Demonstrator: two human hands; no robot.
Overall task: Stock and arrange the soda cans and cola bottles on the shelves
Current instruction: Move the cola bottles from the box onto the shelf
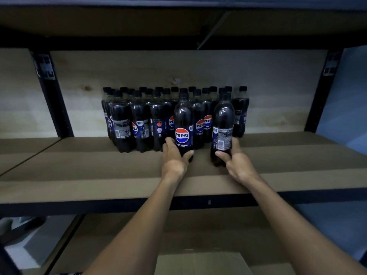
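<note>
Several dark cola bottles [139, 120] with black caps stand in rows at the back of a brown shelf [95, 167]. My left hand [174, 157] grips the base of one upright bottle [183, 124], its logo facing me. My right hand [236, 163] grips the base of a second bottle [223, 126], which leans slightly and shows its barcode side. Both held bottles stand in front of the rows, on the right half of the group.
A pale wooden back panel [278, 86] closes the shelf, with dark metal uprights [51, 96] at each side. Another shelf board [119, 20] hangs overhead. Below the front rail [99, 205], a cardboard box [200, 262] sits on the lower shelf.
</note>
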